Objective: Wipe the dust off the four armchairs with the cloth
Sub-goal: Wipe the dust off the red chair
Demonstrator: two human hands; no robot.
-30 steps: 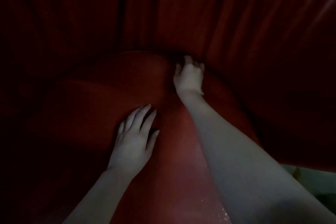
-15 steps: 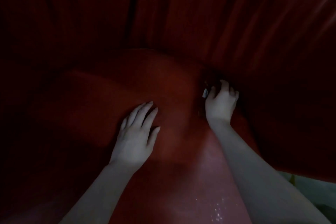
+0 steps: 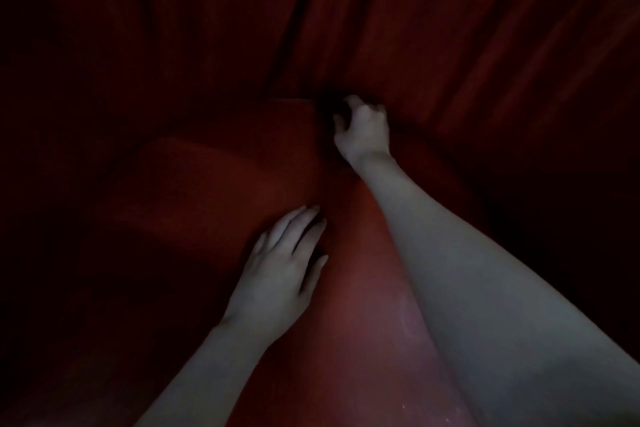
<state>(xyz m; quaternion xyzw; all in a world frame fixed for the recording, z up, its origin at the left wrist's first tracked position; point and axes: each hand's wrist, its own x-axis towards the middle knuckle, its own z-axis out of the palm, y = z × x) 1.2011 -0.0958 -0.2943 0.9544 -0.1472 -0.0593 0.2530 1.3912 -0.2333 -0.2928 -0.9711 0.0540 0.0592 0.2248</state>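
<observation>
The scene is very dim. A red armchair (image 3: 214,191) fills the lower half of the view, and I look down on its padded top. My left hand (image 3: 277,274) rests flat on the padding with its fingers straight and spread. My right hand (image 3: 363,128) reaches to the chair's far edge with its fingers curled down. A dark cloth (image 3: 327,111) shows as a dark patch at its fingertips, mostly hidden by shadow and by the hand.
Dark red curtain folds (image 3: 450,28) hang right behind the armchair and fill the upper half of the view. The left side and the right edge are too dark to make out.
My right hand has slid left and farther away along the chair's far edge, back toward where it was a second ago. My left hand has stayed flat in place.
</observation>
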